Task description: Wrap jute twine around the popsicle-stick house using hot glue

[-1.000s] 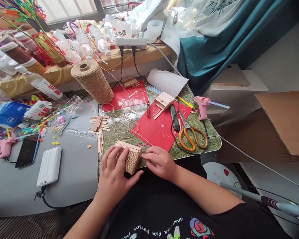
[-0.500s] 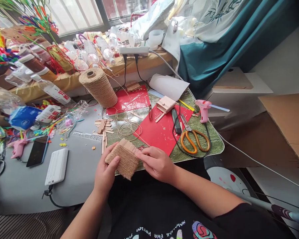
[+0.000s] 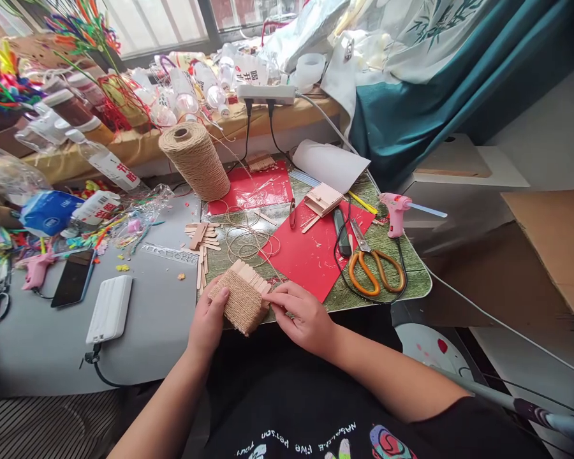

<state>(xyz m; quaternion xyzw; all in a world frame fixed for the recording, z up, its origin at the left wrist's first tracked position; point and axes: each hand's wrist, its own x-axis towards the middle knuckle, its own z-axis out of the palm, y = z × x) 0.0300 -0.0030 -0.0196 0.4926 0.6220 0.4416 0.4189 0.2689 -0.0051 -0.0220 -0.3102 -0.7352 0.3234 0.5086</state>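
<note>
At the near edge of the table [image 3: 404, 280], a twine-wrapped stick panel [image 3: 239, 301] is gripped between both hands.
The stick panel is clasped at its left edge by the left hand [image 3: 209, 320], thumb laid on the wound face, and pinched at its right edge by the right hand [image 3: 302, 317]. Most of the face is covered with twine; only a strip of bare sticks at the far edge is left unwound. Just beyond the grip loose twine [image 3: 249, 241] is coiled, with the spool [image 3: 195, 160] farther back. Spare sticks [image 3: 201, 245] are scattered beyond the left hand, and scissors [image 3: 375, 268] are laid well to the right.
</note>
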